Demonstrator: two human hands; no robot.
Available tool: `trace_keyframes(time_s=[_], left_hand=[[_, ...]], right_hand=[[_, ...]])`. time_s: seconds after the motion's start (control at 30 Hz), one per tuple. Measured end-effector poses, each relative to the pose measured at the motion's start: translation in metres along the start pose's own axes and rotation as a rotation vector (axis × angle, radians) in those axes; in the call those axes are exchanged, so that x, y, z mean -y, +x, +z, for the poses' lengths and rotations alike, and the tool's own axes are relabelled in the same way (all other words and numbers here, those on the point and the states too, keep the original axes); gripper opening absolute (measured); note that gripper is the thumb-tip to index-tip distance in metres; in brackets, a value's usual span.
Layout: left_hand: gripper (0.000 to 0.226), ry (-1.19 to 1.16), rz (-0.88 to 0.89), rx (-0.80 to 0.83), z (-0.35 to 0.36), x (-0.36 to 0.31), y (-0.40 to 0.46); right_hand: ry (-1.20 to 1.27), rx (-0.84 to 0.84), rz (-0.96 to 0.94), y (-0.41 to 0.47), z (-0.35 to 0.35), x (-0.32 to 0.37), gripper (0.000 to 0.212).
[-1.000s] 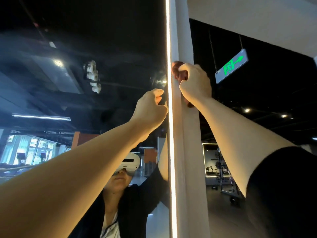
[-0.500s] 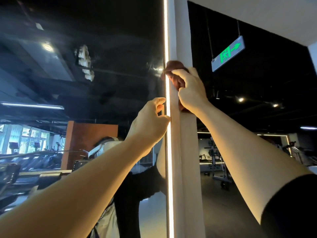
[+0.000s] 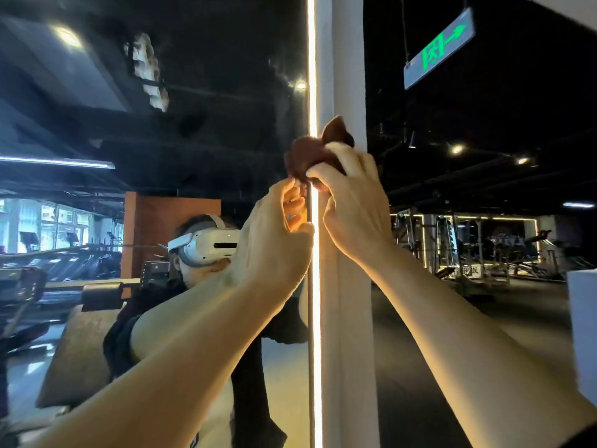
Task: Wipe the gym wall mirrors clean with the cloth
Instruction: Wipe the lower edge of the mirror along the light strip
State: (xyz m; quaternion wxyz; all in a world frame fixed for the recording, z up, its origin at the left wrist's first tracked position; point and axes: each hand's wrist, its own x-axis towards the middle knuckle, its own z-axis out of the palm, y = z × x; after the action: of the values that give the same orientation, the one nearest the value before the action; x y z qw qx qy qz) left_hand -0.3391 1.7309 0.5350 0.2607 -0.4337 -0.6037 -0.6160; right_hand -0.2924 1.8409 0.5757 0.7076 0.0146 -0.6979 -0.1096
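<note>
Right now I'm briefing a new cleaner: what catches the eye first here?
The glowing vertical light strip along the wall mirror edge. At it, both hands meet: the right hand holds a bunched brown cloth, the left hand pinching its lower edge. A green exit sign hangs upper right.

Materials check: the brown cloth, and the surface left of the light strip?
Cloth: soft fabric, matte brown, bunched into folds in the right hand; probably microfibre, unconfirmed. Mirror: glass, glossy finish; it reflects ceiling lights and the person. Light strip: glowing lit line along its edge.
</note>
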Motion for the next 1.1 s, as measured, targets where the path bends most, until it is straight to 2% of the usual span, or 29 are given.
trace_keyframes(time_s=[0.1,0.17,0.27,0.37,0.43,0.53,0.6,0.67,0.73,0.83,0.87,0.93,1.0,1.07,1.1], left_hand=[[0.057,-0.038,0.0,-0.038,0.002,0.012,-0.028],[0.061,-0.059,-0.006,-0.004,0.003,0.016,-0.046],[0.062,-0.07,-0.016,0.04,0.007,0.02,-0.068],[0.061,-0.08,0.0,0.087,0.009,0.024,-0.086],[0.059,-0.08,-0.007,0.119,0.011,0.028,-0.099],[0.065,-0.049,-0.042,0.148,0.013,0.038,-0.119],[0.069,-0.003,-0.03,0.152,0.013,0.045,-0.132],[0.069,0.008,-0.04,0.167,0.013,0.052,-0.143],[0.067,0.011,-0.071,0.205,0.014,0.057,-0.153],[0.071,0.027,-0.092,0.231,0.015,0.059,-0.168],[0.071,0.027,-0.103,0.226,0.017,0.061,-0.174],[0.069,0.011,-0.13,0.219,0.019,0.066,-0.187],[0.068,-0.016,-0.165,0.221,0.02,0.073,-0.2],[0.064,-0.028,-0.204,0.241,0.02,0.078,-0.212],[0.062,-0.023,-0.219,0.25,0.021,0.08,-0.218]], right_hand=[[0.04,0.041,0.043,-0.03,-0.004,0.003,0.025],[0.033,0.095,0.071,-0.052,-0.01,0.008,0.029],[0.056,0.127,0.113,-0.088,-0.011,0.009,0.017],[0.081,0.116,0.189,-0.114,-0.012,0.012,0.02],[0.138,0.163,0.226,-0.131,-0.015,0.014,0.012],[0.201,0.148,0.366,-0.157,-0.022,0.019,0.015],[0.158,0.128,0.369,-0.17,-0.022,0.022,0.021],[0.177,0.21,0.369,-0.182,-0.022,0.025,0.021],[0.228,0.261,0.457,-0.193,-0.024,0.029,0.019],[0.217,0.17,0.53,-0.21,-0.029,0.034,0.022],[0.229,0.191,0.538,-0.218,-0.03,0.035,0.024],[0.288,0.293,0.654,-0.239,-0.033,0.039,0.023],[0.307,0.258,0.79,-0.257,-0.037,0.044,0.027],[0.303,0.193,0.798,-0.271,-0.041,0.048,0.023],[0.323,0.226,0.774,-0.277,-0.042,0.049,0.022]])
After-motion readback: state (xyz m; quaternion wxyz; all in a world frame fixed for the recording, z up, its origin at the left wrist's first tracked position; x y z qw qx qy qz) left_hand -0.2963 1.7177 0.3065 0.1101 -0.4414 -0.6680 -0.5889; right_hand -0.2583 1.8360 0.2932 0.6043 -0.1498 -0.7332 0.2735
